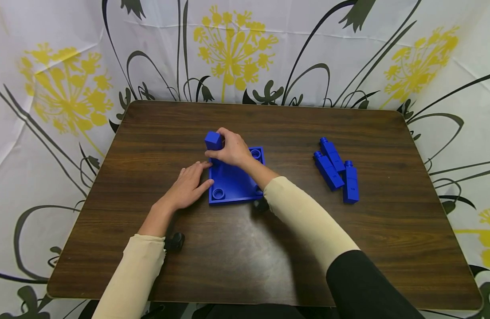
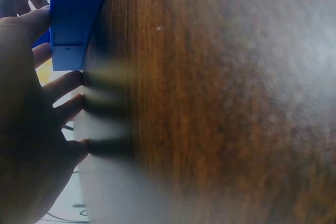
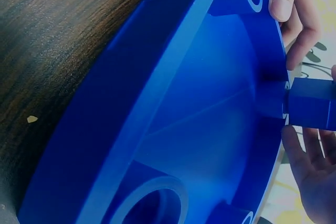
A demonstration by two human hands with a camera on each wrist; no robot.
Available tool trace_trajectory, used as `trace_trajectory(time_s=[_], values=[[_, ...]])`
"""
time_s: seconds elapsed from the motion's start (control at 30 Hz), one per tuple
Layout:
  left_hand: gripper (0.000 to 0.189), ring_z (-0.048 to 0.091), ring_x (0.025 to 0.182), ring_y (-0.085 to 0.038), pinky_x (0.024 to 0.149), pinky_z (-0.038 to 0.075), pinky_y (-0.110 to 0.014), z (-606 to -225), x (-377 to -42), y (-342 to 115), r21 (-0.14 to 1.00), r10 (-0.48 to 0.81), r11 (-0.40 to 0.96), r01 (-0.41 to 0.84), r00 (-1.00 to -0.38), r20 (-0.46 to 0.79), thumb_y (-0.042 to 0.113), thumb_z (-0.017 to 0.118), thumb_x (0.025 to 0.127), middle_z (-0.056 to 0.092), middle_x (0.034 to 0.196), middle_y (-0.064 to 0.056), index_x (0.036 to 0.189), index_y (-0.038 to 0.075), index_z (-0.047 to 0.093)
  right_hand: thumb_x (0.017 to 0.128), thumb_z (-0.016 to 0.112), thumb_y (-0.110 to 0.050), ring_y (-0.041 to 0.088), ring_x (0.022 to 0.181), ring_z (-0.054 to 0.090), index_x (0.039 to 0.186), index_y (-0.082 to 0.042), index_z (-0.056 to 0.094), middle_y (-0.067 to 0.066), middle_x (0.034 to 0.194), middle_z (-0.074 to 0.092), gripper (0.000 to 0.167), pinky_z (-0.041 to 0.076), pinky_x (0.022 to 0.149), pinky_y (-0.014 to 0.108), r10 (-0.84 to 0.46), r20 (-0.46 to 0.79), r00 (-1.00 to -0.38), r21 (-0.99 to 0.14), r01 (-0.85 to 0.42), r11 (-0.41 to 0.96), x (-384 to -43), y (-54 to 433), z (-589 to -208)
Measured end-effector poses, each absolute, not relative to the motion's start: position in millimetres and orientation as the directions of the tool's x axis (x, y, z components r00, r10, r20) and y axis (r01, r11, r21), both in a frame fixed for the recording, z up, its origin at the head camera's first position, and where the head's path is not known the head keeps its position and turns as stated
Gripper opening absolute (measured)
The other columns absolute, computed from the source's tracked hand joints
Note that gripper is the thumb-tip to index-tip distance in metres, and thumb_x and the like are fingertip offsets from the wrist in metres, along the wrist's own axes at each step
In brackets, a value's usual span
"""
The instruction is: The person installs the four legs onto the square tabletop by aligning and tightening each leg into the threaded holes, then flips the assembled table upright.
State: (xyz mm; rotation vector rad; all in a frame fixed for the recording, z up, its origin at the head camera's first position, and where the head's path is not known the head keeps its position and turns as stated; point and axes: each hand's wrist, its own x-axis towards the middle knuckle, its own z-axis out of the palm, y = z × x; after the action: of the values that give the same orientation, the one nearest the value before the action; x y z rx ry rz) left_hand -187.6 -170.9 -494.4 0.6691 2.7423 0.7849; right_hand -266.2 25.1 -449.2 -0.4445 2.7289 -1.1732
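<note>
A blue square panel (image 1: 234, 179) with raised edges and round corner sockets lies on the table. At its far left corner my right hand (image 1: 233, 149) pinches a blue square leg (image 1: 213, 140), which stands upright. In the right wrist view, the narrow end of the leg (image 3: 312, 103) meets the corner socket, and fingers of the right hand (image 3: 310, 166) are beside it. My left hand (image 1: 187, 185) lies along the panel's left side, fingers extended, thumb and fingertips touching the edge. The left wrist view shows these fingers spread against the panel (image 2: 76, 19).
Three more blue legs (image 1: 328, 170) with knobbed ends lie close together on the right part of the brown wooden table (image 1: 292, 248). A white cloth with yellow and grey plant prints (image 1: 237, 48) hangs behind and around the table.
</note>
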Motion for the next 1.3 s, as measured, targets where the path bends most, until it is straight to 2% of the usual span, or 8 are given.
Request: trace_trajectory(time_s=[0.27, 0.5, 0.67, 0.77, 0.9, 1.03, 1.3], values=[[0.062, 0.014, 0.147, -0.037, 0.11, 0.007, -0.067, -496, -188, -171, 0.547, 0.477, 0.756, 0.36, -0.875, -0.084, 0.045, 0.044, 0.103, 0.032, 0.155, -0.014, 0.151, 0.009, 0.031, 0.078, 0.081, -0.046, 0.015, 0.101, 0.06, 0.134, -0.018, 0.052, 0.002, 0.115, 0.064, 0.068, 0.048, 0.085, 0.034, -0.369, -0.016, -0.929, -0.715, -0.248, 0.654, -268, 29, -449], [0.061, 0.015, 0.147, -0.037, 0.11, 0.008, -0.067, -496, -188, -171, 0.543, 0.478, 0.756, 0.366, -0.875, -0.075, 0.045, 0.044, 0.103, 0.033, 0.154, -0.014, 0.15, 0.008, 0.031, 0.081, 0.081, -0.026, 0.019, 0.118, 0.055, 0.141, -0.014, 0.048, 0.007, 0.13, 0.059, 0.07, 0.043, 0.097, 0.034, -0.509, 0.005, -0.86, -0.776, -0.325, 0.54, -271, 36, -444], [0.06, 0.015, 0.146, -0.038, 0.11, 0.008, -0.067, -496, -187, -171, 0.543, 0.484, 0.751, 0.376, -0.873, -0.065, 0.044, 0.045, 0.103, 0.033, 0.154, -0.016, 0.15, 0.008, 0.033, 0.084, 0.071, -0.001, 0.022, 0.128, 0.049, 0.148, -0.011, 0.041, 0.012, 0.144, 0.047, 0.072, 0.043, 0.101, 0.034, -0.612, 0.004, -0.791, -0.872, -0.303, 0.385, -274, 40, -440], [0.059, 0.016, 0.146, -0.039, 0.11, 0.009, -0.067, -495, -187, -171, 0.544, 0.488, 0.746, 0.383, -0.871, -0.056, 0.043, 0.045, 0.103, 0.034, 0.153, -0.017, 0.149, 0.008, 0.034, 0.084, 0.066, 0.005, 0.022, 0.13, 0.048, 0.149, -0.01, 0.039, 0.013, 0.147, 0.044, 0.072, 0.041, 0.104, 0.035, -0.647, 0.011, -0.762, -0.903, -0.285, 0.321, -276, 41, -440], [0.059, 0.016, 0.146, -0.039, 0.11, 0.009, -0.067, -495, -187, -171, 0.546, 0.486, 0.748, 0.378, -0.872, -0.062, 0.044, 0.044, 0.103, 0.034, 0.153, -0.017, 0.15, 0.009, 0.033, 0.086, 0.064, 0.004, 0.022, 0.129, 0.049, 0.147, -0.007, 0.042, 0.012, 0.145, 0.048, 0.066, 0.038, 0.106, 0.036, -0.667, 0.019, -0.745, -0.901, -0.302, 0.312, -278, 42, -440], [0.06, 0.014, 0.147, -0.038, 0.11, 0.008, -0.066, -494, -187, -170, 0.547, 0.484, 0.751, 0.369, -0.872, -0.076, 0.045, 0.044, 0.103, 0.033, 0.154, -0.016, 0.15, 0.01, 0.032, 0.087, 0.066, 0.002, 0.023, 0.125, 0.053, 0.143, -0.003, 0.047, 0.013, 0.139, 0.053, 0.059, 0.041, 0.104, 0.036, -0.673, 0.017, -0.74, -0.891, -0.317, 0.325, -279, 42, -440], [0.06, 0.013, 0.147, -0.036, 0.11, 0.007, -0.067, -494, -188, -170, 0.544, 0.48, 0.757, 0.363, -0.873, -0.085, 0.045, 0.044, 0.103, 0.032, 0.155, -0.016, 0.15, 0.01, 0.032, 0.087, 0.073, -0.008, 0.026, 0.118, 0.057, 0.138, 0.002, 0.047, 0.015, 0.124, 0.061, 0.058, 0.046, 0.1, 0.036, -0.628, -0.014, -0.778, -0.864, -0.307, 0.4, -279, 44, -437]])
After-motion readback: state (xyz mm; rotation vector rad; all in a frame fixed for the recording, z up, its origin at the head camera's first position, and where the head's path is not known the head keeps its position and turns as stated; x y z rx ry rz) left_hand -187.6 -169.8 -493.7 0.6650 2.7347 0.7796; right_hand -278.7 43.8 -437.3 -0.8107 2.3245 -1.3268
